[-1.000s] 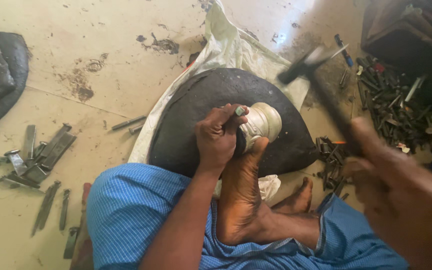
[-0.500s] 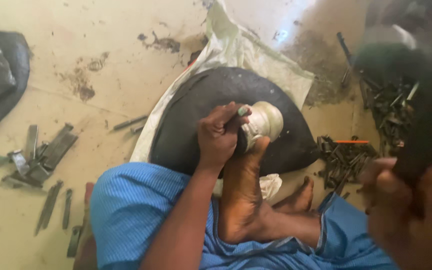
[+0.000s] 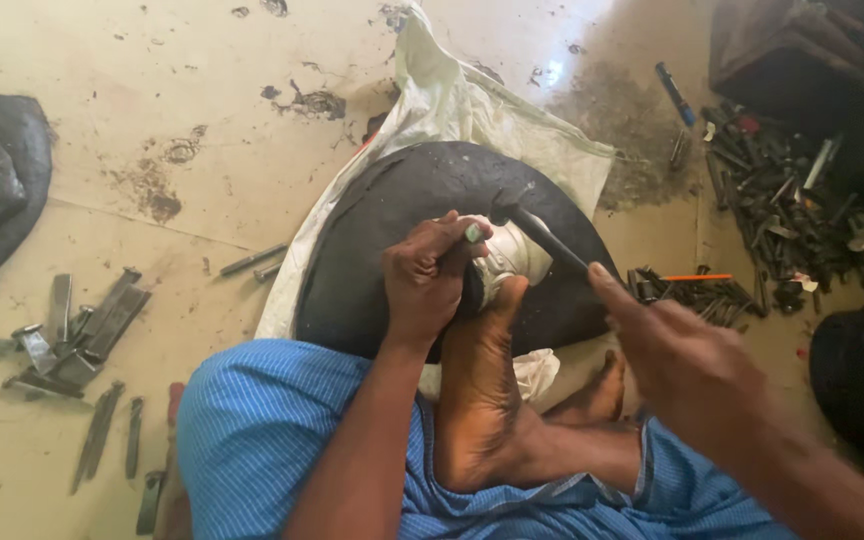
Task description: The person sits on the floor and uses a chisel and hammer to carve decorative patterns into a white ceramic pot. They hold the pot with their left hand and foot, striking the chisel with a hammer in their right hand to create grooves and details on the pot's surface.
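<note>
Hammer point(image 3: 542, 232) in clenched right hand point(image 3: 687, 355); left hand point(image 3: 427, 280) fingers gripping chisel point(image 3: 473, 233).

Scattered metal tools point(image 3: 82, 335) left, tool pile point(image 3: 782, 215) right; bare floor point(image 3: 152, 90) ahead.

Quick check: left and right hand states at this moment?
Left hand: closed on a small punch set against the pale metal piece.
Right hand: closed on a hammer.
</note>
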